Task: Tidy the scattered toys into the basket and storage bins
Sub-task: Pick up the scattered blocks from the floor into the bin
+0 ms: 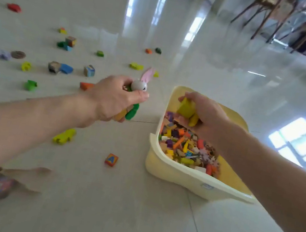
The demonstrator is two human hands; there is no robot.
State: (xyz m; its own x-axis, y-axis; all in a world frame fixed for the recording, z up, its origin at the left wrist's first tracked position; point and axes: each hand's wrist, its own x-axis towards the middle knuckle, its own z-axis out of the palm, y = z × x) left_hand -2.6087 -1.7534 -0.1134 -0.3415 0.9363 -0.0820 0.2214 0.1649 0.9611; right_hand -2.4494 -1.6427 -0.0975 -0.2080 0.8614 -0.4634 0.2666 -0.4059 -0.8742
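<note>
Glossy floor tiles (132, 204) remain strewn with blocks while the half-full yellow bin (188, 178) waits under her right hand (205, 113), its grip grasping yellow blocks (186, 108), and her left hand (114, 98) clutches a rabbit toy (140, 85).

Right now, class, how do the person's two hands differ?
The left hand is over bare floor; the right hand is over the bin. The left grips a rabbit toy and green piece; the right grips yellow blocks. Both hold toys.
</note>
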